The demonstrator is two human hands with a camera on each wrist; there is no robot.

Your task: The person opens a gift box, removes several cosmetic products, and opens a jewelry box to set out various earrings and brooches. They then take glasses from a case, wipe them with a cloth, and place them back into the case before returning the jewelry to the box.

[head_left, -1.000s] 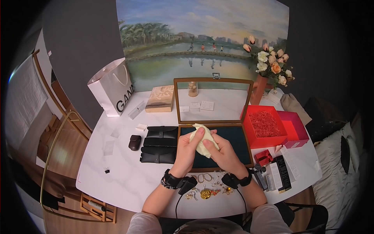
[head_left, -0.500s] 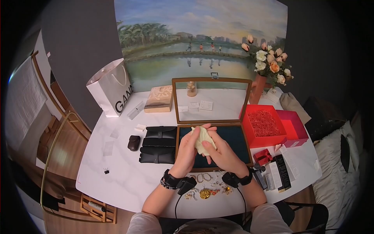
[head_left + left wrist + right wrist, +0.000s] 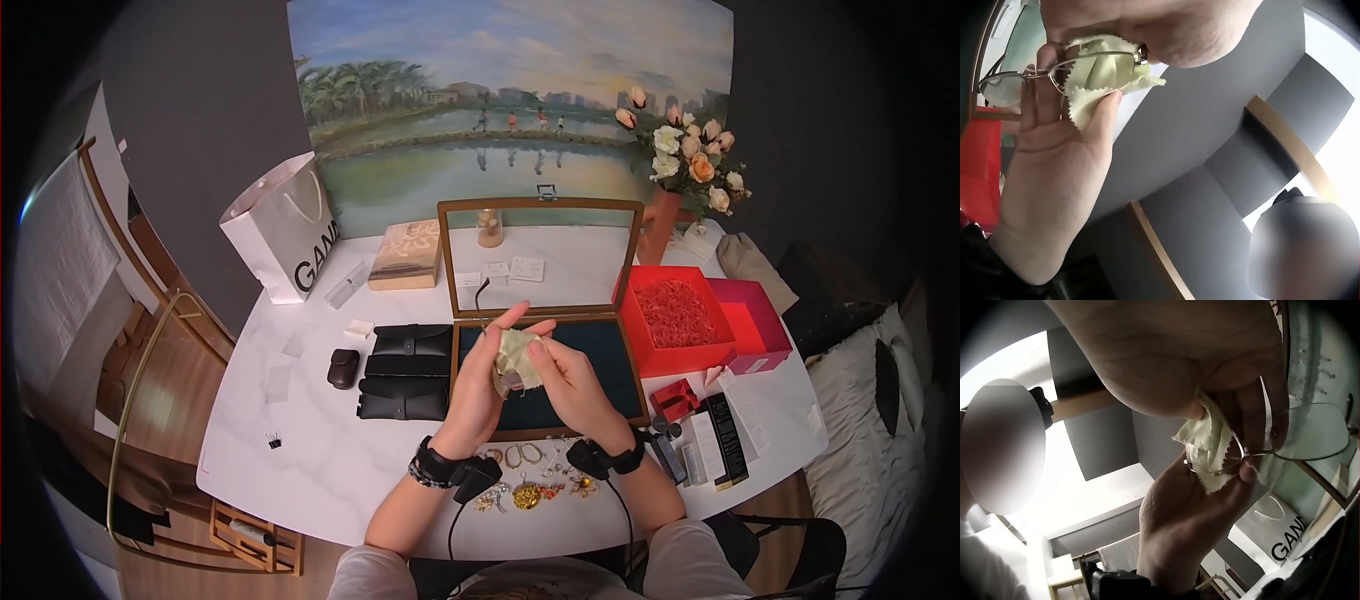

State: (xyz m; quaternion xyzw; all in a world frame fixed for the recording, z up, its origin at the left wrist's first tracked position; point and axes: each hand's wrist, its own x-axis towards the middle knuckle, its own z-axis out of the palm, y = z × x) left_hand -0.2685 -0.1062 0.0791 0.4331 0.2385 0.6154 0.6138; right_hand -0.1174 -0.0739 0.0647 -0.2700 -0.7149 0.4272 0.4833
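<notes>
Thin-framed glasses (image 3: 1314,431) are held between the two hands, one lens wrapped in a pale yellow cloth (image 3: 516,362) with zigzag edges. The left hand (image 3: 473,396) grips the glasses and cloth from the left side. From the other side the right hand (image 3: 575,386) pinches the cloth (image 3: 1099,75) over the lens, its thumb on the fabric. In the left wrist view the other lens (image 3: 1004,89) sticks out uncovered. Both hands are above an open wooden case (image 3: 627,375) with a dark green lining and a raised clear lid.
Two black pouches (image 3: 411,341) and a brown small case (image 3: 343,368) lie left of the wooden case. Jewellery (image 3: 527,495) is spread near the front edge. Red boxes (image 3: 674,335) stand at right, by a flower vase (image 3: 659,228); a paper bag (image 3: 283,229) is at back left.
The hands have turned the cloth, and a dark temple of the glasses now shows above the left hand. The left fingers reach further up. The head view has shifted slightly.
</notes>
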